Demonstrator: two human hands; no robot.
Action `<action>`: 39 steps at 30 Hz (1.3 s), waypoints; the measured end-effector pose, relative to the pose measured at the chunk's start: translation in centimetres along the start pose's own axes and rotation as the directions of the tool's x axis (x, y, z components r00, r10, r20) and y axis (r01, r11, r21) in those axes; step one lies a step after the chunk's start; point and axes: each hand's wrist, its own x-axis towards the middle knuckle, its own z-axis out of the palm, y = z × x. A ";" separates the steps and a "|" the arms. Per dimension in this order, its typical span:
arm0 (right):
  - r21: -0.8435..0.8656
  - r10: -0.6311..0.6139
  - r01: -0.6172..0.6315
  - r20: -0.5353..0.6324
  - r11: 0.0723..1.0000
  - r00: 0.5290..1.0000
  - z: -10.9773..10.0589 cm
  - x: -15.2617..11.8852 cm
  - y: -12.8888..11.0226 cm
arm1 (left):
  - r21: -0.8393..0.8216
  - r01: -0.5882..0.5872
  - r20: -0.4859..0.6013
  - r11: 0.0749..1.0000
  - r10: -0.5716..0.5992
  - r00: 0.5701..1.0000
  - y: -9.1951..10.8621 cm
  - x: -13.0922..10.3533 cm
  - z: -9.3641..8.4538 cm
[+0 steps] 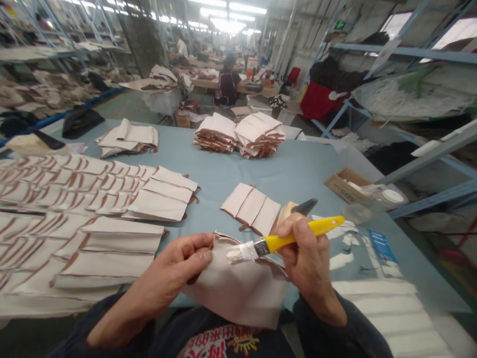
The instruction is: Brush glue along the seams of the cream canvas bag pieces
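Both hands [186, 262] [306, 252] in curled grips

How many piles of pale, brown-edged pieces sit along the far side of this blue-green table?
3: a left pile, then, farther right, a middle pile and a right pile side by side. None of these is hidden.

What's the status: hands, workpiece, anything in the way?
Left grip pinching beige panel near a corner. Right grip around yellow brush. Brush hides part of panel's upper edge; bristle contact unclear.
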 end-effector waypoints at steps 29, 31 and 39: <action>-0.352 -0.374 0.440 0.242 0.826 0.896 0.4 -0.1 1.1 | -0.089 0.028 0.073 0.996 -0.022 0.997 -1.2 -0.1 -0.5; -0.330 -0.322 0.408 0.284 0.851 0.903 0.4 -0.5 0.8 | -0.087 0.030 0.073 0.996 -0.024 0.997 -1.4 -0.1 -0.7; -0.364 -0.411 0.468 0.225 0.806 0.883 0.9 -0.3 2.6 | -0.090 0.056 0.071 0.994 -0.049 0.996 -1.5 -0.2 -0.5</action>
